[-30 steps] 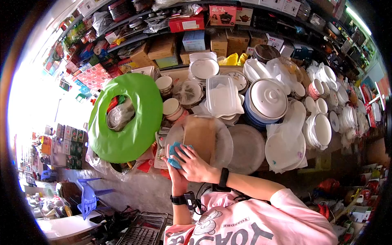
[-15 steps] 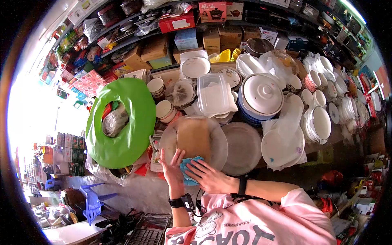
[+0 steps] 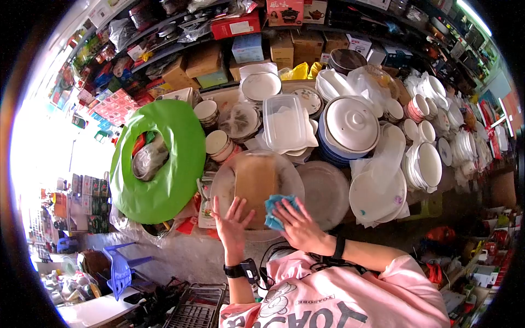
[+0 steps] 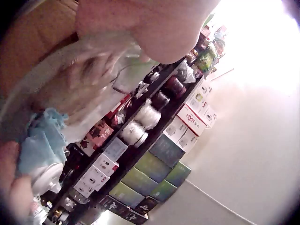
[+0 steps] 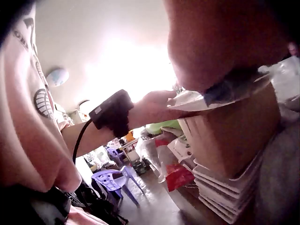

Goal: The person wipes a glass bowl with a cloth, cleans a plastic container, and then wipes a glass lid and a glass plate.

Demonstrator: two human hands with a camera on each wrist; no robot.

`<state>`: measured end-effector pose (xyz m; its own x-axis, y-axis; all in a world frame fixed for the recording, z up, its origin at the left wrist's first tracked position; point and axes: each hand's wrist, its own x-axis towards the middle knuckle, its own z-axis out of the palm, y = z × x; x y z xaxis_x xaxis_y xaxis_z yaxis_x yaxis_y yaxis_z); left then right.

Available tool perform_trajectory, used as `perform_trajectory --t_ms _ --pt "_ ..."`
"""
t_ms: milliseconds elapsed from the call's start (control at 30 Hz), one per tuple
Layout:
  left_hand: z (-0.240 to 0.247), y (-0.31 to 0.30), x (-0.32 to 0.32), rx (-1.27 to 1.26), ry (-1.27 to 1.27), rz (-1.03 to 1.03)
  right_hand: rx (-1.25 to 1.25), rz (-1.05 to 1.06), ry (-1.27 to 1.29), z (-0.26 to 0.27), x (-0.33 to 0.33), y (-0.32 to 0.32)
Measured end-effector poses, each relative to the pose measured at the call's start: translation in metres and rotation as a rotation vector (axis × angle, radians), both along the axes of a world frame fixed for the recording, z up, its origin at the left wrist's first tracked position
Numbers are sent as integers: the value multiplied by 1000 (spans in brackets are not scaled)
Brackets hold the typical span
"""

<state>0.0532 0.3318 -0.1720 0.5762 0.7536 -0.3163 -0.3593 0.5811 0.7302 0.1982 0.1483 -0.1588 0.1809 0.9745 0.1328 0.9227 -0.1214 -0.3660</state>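
Note:
A clear glass plate [image 3: 257, 158] lies on a brown card atop a stack at the counter's front. My left hand [image 3: 232, 221] lies flat with fingers spread on the plate's near left rim. My right hand [image 3: 292, 221] presses a blue cloth [image 3: 276, 210] against the plate's near right part, fingers laid over the cloth. In the left wrist view the blue cloth [image 4: 40, 143] and the plate [image 4: 70, 75] show blurred. In the right wrist view the plate's edge [image 5: 206, 96] sits over the brown card [image 5: 234, 131], with my left hand [image 5: 152, 105] holding its far side.
A green round lid [image 3: 158, 158] stands left of the plate. A grey plate [image 3: 325, 194] lies to the right, then bagged white plates [image 3: 377, 197], a white lidded pot [image 3: 350, 126], a clear plastic box [image 3: 284, 123] and stacked bowls [image 3: 429, 164]. Shelves of boxes rise behind.
My right hand has slid the blue cloth from the plate's left rim across to its near right side. My left hand has opened flat on the left rim.

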Motion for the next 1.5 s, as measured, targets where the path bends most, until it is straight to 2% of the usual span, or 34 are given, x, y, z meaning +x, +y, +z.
perform_trajectory --t_ms 267,533,867,1067,1200,1267,1333,1400,1433,1500 --pt "-5 0 1 -3 19 -8 -8 -187 -59 -3 29 13" --pt "-4 0 -4 51 -29 -18 -22 -179 -49 -13 66 54" --pt "0 2 -4 52 -26 -44 -29 -247 37 -28 72 99" --pt "-10 8 -9 34 -87 -30 80 -328 72 -48 50 166" --pt "-16 6 -5 4 -104 -40 119 -269 93 -46 28 184" --pt "-12 6 -8 12 -88 -73 75 -188 193 -35 1 193" --pt "-6 6 -7 5 -55 -71 60 -164 160 -29 -9 194" --pt "-8 6 -4 45 -16 -23 65 -118 205 -25 -25 195" --pt "-19 5 -2 145 9 24 87 -81 210 -23 -31 192" --pt "-27 6 -4 97 4 44 110 -48 218 -20 -37 188"
